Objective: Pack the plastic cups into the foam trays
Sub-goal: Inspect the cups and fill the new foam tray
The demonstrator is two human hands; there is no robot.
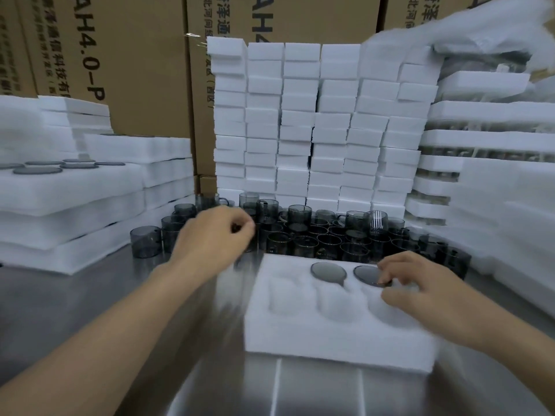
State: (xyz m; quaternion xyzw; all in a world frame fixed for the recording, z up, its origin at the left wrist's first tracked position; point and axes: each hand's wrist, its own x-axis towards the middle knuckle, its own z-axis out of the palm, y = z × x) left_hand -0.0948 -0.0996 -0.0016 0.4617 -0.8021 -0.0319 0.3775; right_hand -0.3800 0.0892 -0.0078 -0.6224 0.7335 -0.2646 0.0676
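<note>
Plastic cups [306, 235], smoky grey and see-through with side handles, stood massed on the steel table [90, 295] at 12 o'clock of the foam tray [330, 340], touching its far edge.

Head view: tray had two rows of three pockets; back-middle cup [328, 273] and back-right cup [368, 273] sat base-up; the other four pockets were empty; so packing was roughly a third done on this tray.

Right hand [420, 289] sat at 3 o'clock on the tray, fingers curled, tips and thumb pinching the edge of the back-right cup. Left hand [216, 235] hung over the loose cups at 10 o'clock, fingers curled; blurred, so I couldn't tell if it held one.

Handling, my read: light, stiff, thin-walled; smooth so likely slippery; probably scuffs or cracks if squeezed hard; best taken across the body wall, not by the handle; foam is soft and will give on push-in.

Packed trays [75, 187] were stacked at 9 o'clock; foam blocks [300, 130] were piled at 12.

Cartons [135, 70] behind read "AH4.0-P", sideways; Chinese print beside it only partly legible.
</note>
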